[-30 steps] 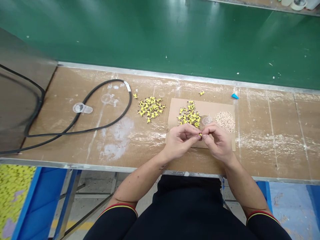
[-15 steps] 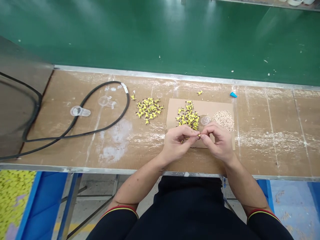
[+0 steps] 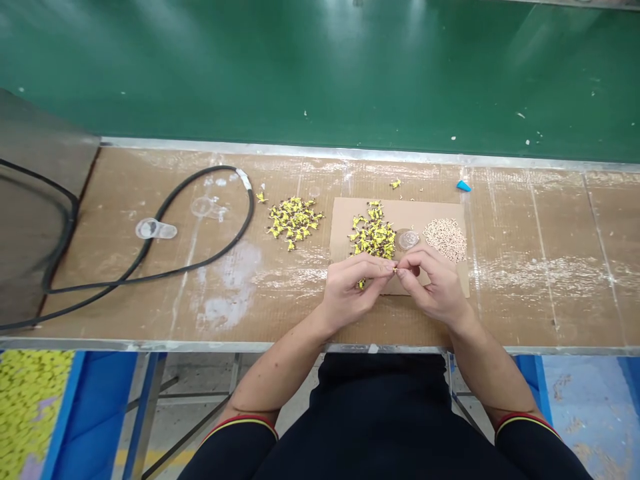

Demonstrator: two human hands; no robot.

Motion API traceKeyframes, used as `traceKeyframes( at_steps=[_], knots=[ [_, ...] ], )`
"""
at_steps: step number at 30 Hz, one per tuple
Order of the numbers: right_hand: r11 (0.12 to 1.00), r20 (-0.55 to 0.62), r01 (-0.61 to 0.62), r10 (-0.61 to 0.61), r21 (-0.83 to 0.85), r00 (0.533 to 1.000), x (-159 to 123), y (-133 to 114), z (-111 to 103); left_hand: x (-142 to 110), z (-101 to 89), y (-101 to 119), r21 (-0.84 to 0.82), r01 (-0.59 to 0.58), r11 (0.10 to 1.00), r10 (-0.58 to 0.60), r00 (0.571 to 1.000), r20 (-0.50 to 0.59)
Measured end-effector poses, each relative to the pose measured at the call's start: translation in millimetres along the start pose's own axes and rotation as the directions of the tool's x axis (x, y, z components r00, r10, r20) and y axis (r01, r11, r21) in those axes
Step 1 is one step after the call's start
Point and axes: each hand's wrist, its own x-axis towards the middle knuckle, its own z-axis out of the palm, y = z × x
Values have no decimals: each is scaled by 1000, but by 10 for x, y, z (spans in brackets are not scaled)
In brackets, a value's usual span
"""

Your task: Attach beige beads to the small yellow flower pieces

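Note:
My left hand (image 3: 353, 287) and my right hand (image 3: 433, 283) meet fingertip to fingertip over the near edge of a cardboard sheet (image 3: 345, 220). Both are pinched on one tiny yellow part (image 3: 395, 270) between them. More yellow shows under the left palm. Just beyond the hands lie a heap of small yellow parts (image 3: 373, 233), a small clear cup (image 3: 407, 239) and a heap of tiny beige pieces (image 3: 445, 239), all on the cardboard.
A second heap of yellow parts (image 3: 293, 220) lies left of the cardboard. A black cable (image 3: 200, 250) loops across the taped bench, near two clear plastic lids (image 3: 155, 229). A blue bit (image 3: 463, 186) sits by the green conveyor belt (image 3: 320, 73). Blue bins stand below.
The hands stay pinched together at the same spot; a yellow part now shows under the left palm. The view has shifted slightly.

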Motion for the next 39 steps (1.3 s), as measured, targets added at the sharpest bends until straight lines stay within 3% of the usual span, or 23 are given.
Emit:
traceKeyframes(
  at_steps=[6,9,15,25,39],
  knots=[
    [991,26,69,-67,-115,997,-3,24,-22,-1,6,20,-79,247,966,-245,969,33],
    [989,43,76,-71,-126,997,-8,20,-34,-10,4,27,-119,309,944,-304,951,62],
    [1000,52,-4,5,-31,999,3,-19,-45,-23,-6,11,-47,195,980,-192,979,70],
    [945,72,-272,263,182,962,-26,-13,7,-30,-7,10,43,-7,999,4,998,64],
    [940,69,-242,232,242,970,-34,-7,42,-72,24,23,-3,134,991,-134,990,32]
  ],
)
